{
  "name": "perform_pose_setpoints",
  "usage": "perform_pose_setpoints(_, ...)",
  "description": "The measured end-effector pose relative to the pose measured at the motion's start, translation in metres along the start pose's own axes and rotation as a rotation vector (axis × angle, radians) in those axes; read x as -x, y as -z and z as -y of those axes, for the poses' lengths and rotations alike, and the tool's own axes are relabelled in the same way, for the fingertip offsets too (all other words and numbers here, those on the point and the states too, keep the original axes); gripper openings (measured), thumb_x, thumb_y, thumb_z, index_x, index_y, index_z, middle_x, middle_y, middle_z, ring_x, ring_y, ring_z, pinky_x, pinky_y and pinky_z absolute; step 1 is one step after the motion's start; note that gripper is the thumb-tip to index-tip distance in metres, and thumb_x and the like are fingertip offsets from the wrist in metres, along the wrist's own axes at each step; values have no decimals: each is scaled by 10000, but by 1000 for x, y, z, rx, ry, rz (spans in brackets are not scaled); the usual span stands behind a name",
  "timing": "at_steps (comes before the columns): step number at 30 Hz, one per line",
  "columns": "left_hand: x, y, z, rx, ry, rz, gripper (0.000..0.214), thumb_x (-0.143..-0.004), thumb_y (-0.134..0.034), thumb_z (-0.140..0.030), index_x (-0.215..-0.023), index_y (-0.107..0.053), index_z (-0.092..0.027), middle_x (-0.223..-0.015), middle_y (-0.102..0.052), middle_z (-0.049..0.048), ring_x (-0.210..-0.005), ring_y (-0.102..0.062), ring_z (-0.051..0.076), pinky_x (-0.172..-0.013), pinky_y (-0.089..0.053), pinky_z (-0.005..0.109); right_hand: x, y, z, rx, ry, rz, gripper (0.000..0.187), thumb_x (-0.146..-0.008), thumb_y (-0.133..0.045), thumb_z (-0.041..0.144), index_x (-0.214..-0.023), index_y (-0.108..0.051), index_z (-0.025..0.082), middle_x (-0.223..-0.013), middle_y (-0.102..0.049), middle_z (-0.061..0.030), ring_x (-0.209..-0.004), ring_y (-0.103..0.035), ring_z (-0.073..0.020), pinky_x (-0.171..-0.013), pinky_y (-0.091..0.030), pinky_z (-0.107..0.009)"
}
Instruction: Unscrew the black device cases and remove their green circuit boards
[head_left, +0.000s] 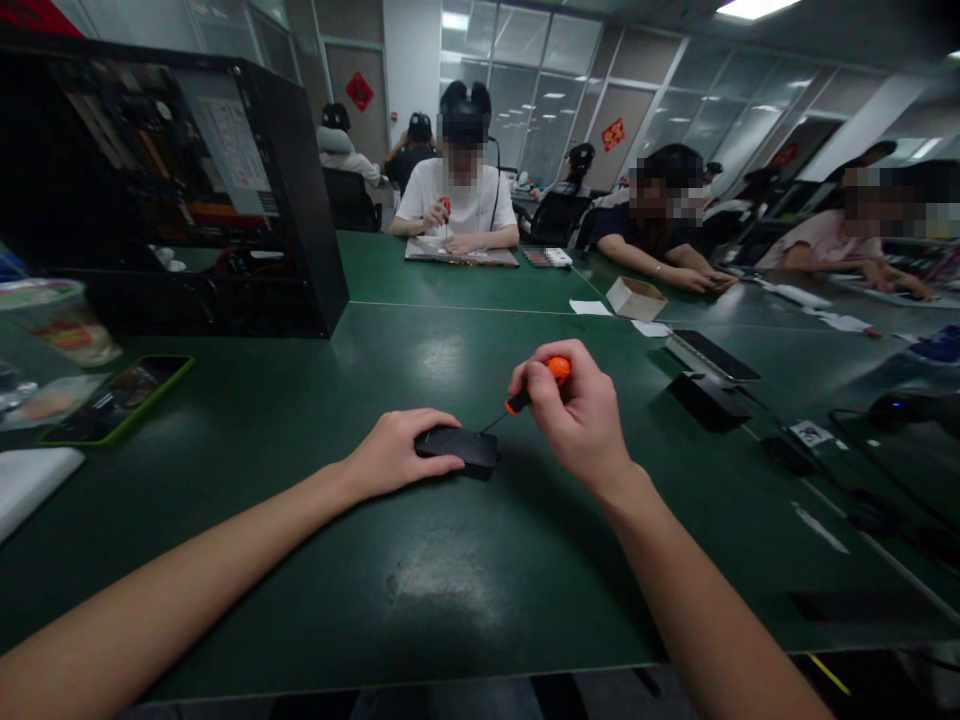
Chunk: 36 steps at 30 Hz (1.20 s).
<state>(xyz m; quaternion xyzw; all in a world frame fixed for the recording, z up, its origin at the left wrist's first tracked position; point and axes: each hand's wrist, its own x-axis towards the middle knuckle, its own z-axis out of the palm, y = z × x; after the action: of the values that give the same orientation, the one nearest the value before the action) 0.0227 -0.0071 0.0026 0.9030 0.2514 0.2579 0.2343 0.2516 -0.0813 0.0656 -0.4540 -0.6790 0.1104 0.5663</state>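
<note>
Gripped between the thumb and fingers of my left hand (401, 452) is a small black box-like device (469, 450), resting on the green table (300, 580). My right hand (581, 420) is closed around the orange and black handle of a screwdriver (519, 402). Its thin shaft slants down to the left, and the tip meets the top of the black device near its far right edge. What kind of device it is, I cannot make out. Any screw at the tip is too small to see.
A computer case (289, 200) with its side off stands at the left. Near it lie a phone (124, 395) with a green edge and a plastic cup (56, 320). A small box (636, 297), another phone (712, 355) and cables are at the right. Co-workers sit across the table.
</note>
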Motion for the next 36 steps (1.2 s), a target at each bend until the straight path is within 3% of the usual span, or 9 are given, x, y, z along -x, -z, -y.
perform_pose_setpoints(3,0,1,-1,-6,-4,17,390,-840,-784,-438,-1150,-704,-214,-1070,-761,53,-933,-714,234,-814,-520,320,-16,9,18,65,-60,194,113,-993,-510,283,-920,-551,207,-786,-692,12,-598,-583,-97,-599,-448,-236)
perform_pose_setpoints(7,1,2,-1,-1,-1,5,390,-831,-790,-434,-1150,-706,-226,-1055,-763,43,-910,-717,230,-801,-523,313,-48,12,42,283,-20,437,137,-877,-536,126,-787,-623,184,-672,-650,21,-566,-542,-103,-550,-370,-228)
perform_pose_setpoints(10,1,1,0,-10,-8,3,401,-835,-788,-439,-1162,-699,-226,-1063,-765,48,-918,-721,240,-802,-524,318,-69,5,53,401,23,539,188,-830,-586,92,-675,-645,180,-633,-647,8,-562,-537,-112,-540,-349,-242)
perform_pose_setpoints(13,1,1,0,-11,-6,14,344,-882,-742,-408,-1167,-692,-221,-1066,-764,51,-918,-724,239,-800,-523,322,-80,-3,52,414,44,624,220,-894,-621,177,-688,-696,185,-639,-677,-9,-544,-551,-121,-539,-370,-253)
perform_pose_setpoints(16,0,1,-2,-3,-2,6,311,-903,-718,-389,-1164,-694,-222,-1089,-762,52,-953,-722,242,-835,-524,332,-82,-7,45,441,102,615,165,-894,-605,135,-848,-758,180,-780,-747,-42,-640,-633,-152,-596,-425,-261)
perform_pose_setpoints(20,0,3,-5,28,8,-1,312,-895,-721,-404,-1151,-707,-227,-1087,-762,53,-965,-720,244,-853,-534,338,-78,0,40,520,235,625,310,-764,-643,32,-1002,-768,188,-969,-768,-57,-871,-692,-213,-721,-473,-282)
perform_pose_setpoints(26,0,2,-4,32,0,14,320,-892,-719,-414,-1156,-706,-234,-1085,-760,53,-964,-716,246,-850,-536,344,-78,11,44,528,259,724,148,-841,-654,118,-820,-765,214,-753,-725,-13,-671,-643,-170,-609,-419,-283)
perform_pose_setpoints(31,-1,3,-5,7,15,8,319,-878,-731,-408,-1137,-708,-223,-1081,-762,53,-959,-721,249,-843,-539,345,-74,14,42,533,339,721,375,-744,-680,15,-1049,-746,222,-988,-742,-35,-823,-652,-189,-691,-439,-280)
perform_pose_setpoints(36,-1,5,-5,2,-3,25,341,-866,-738,-380,-1163,-694,-219,-1110,-755,59,-982,-717,254,-861,-534,353,-77,18,44,561,314,732,88,-846,-684,140,-844,-739,208,-747,-696,-19,-655,-587,-158,-587,-370,-279)
